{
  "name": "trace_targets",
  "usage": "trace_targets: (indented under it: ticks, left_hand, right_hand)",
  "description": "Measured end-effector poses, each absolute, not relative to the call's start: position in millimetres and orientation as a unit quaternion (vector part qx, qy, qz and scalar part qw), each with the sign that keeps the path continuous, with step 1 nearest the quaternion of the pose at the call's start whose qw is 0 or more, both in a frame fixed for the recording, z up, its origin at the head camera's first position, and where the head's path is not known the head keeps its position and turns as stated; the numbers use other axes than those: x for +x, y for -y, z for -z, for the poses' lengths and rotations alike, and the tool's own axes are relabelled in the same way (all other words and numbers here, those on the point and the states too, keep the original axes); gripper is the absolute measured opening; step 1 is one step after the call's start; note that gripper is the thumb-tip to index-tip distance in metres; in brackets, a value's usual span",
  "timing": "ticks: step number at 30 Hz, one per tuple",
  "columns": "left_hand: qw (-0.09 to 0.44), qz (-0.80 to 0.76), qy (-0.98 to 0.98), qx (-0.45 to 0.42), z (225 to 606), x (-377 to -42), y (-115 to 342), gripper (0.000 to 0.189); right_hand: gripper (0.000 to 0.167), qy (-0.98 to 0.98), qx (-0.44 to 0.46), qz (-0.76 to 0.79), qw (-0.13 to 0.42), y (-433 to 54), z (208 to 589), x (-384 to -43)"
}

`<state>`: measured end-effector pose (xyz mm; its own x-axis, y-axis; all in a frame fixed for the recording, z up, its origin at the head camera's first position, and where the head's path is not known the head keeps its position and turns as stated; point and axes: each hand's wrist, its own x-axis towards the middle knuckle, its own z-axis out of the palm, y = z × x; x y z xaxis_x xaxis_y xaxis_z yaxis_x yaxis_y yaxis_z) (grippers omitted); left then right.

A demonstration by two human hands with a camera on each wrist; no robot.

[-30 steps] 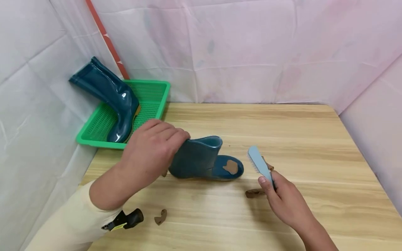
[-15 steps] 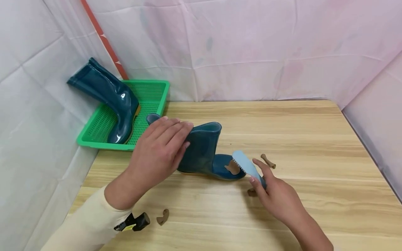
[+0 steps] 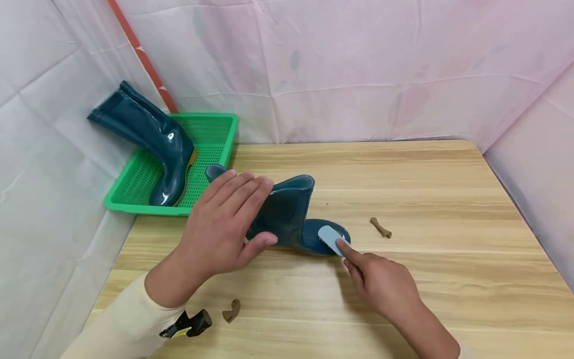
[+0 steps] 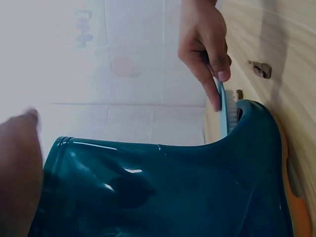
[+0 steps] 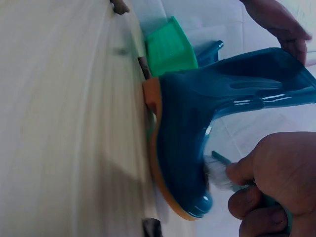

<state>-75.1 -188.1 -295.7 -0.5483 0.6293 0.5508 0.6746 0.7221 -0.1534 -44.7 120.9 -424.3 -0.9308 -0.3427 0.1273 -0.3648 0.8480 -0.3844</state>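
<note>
A glossy teal rain boot (image 3: 282,217) with an orange-brown sole stands upright on the table, its toe to the right. My left hand (image 3: 224,222) lies over the top of the shaft, fingers straight and thumb spread. In the right wrist view that hand's fingers meet the boot's upper rim. With my right hand (image 3: 387,284) I grip a light blue scrub brush (image 3: 329,237), forefinger stretched along its back. The brush's white bristles (image 5: 217,173) press on top of the toe. It covers the brown patch there, of which a dark edge shows in the right wrist view.
At the back left, a green plastic basket (image 3: 148,209) holds a second teal boot (image 3: 154,129), leaning out over its rim. A curled brown scrap (image 3: 380,228) lies right of the boot, another brown scrap (image 3: 231,310) near the front. White cloth walls (image 3: 341,119) border the wooden table.
The brush has come left and down from beside the boot onto its toe. The boot's shaft has tipped more upright, and my left hand's thumb has spread away from it.
</note>
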Motion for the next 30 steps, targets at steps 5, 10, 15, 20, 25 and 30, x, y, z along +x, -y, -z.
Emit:
trace_targets:
  ticks: [5, 10, 15, 20, 25, 30]
  left_hand:
    - [0.312, 0.060, 0.862, -0.395, 295.4, -74.5, 186.5, 0.099]
    - [0.319, 0.058, 0.856, -0.402, 294.5, -73.9, 183.7, 0.102]
    - [0.317, 0.052, 0.861, -0.395, 296.6, -72.4, 182.4, 0.102]
    - [0.311, 0.050, 0.862, -0.397, 298.7, -72.0, 180.3, 0.100]
    - [0.299, 0.048, 0.867, -0.396, 299.3, -71.0, 179.7, 0.099]
    - [0.298, 0.049, 0.869, -0.392, 299.7, -70.3, 179.6, 0.098]
  right_hand:
    - [0.045, 0.967, 0.156, -0.201, 0.018, -131.2, 415.0, -42.6]
    - [0.045, 0.960, 0.168, -0.219, 0.053, -126.6, 412.3, -43.8]
    - [0.044, 0.959, 0.191, -0.209, 0.016, -118.3, 415.1, -45.3]
    - [0.043, 0.972, 0.151, -0.182, 0.012, -135.7, 417.2, -43.9]
    - [0.043, 0.970, 0.143, -0.191, 0.054, -141.7, 413.7, -43.6]
    - [0.043, 0.959, 0.185, -0.210, 0.048, -124.4, 411.4, -39.9]
